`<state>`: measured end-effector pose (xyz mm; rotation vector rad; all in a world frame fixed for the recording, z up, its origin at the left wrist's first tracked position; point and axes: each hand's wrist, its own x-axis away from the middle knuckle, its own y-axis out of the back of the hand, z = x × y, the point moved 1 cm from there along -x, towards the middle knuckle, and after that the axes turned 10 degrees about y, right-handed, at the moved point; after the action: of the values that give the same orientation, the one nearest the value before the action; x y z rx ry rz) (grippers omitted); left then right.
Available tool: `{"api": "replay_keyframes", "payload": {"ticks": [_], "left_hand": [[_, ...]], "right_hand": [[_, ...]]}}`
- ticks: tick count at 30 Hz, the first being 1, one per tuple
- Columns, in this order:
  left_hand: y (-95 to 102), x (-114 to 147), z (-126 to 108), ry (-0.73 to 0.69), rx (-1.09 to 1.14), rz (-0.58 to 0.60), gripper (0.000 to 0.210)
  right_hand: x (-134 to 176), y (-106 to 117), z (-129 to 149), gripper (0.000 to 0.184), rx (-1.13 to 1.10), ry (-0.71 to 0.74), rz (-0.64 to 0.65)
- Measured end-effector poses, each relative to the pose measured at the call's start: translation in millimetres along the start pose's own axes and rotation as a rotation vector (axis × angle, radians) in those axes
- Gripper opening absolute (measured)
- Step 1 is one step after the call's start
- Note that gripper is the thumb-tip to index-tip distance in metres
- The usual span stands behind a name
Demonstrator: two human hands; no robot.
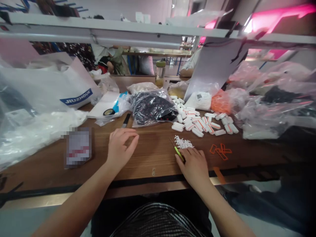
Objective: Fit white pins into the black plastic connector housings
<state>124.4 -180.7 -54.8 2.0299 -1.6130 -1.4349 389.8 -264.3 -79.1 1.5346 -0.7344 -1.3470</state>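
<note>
My left hand (pixel 120 146) hovers over the wooden table left of centre. Its fingers are loosely bent, with the thumb tip close to the fingertips and no object visible between them. To the right, my right hand (pixel 195 164) rests low on the table, holding a small screwdriver (pixel 178 152) with a lime-green handle and thin shaft pointing away to the left. Its fingertips touch the near edge of a pile of tiny white pieces (pixel 184 142); whether they pinch one is hidden. Beyond lie many white plastic blocks (pixel 197 123), some with orange strips. Orange rectangular loops (pixel 221 151) lie right of that hand.
A black-handled blade (pixel 126 120) lies beyond my left hand, near a clear bag of dark items (pixel 153 107) and a tape roll (pixel 109 112). A pixelated packet (pixel 77 148) lies left. Plastic bags (pixel 269 105) crowd the right; a bottle (pixel 160 73) stands behind.
</note>
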Motion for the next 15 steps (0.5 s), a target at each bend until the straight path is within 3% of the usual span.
{"api": "replay_keyframes", "payload": {"ticks": [9,15], "left_hand": [[-4.0,-2.7,4.6,-0.027,0.039,0.014,0.011],[-3.8,-2.0,2.3,-0.04,0.047,0.025,0.011]], "right_hand": [[-0.4,-4.2,3.8,0.014,-0.154,0.008,-0.011],[4.9,7.2,-26.9,0.007,-0.118,-0.053,-0.198]]}}
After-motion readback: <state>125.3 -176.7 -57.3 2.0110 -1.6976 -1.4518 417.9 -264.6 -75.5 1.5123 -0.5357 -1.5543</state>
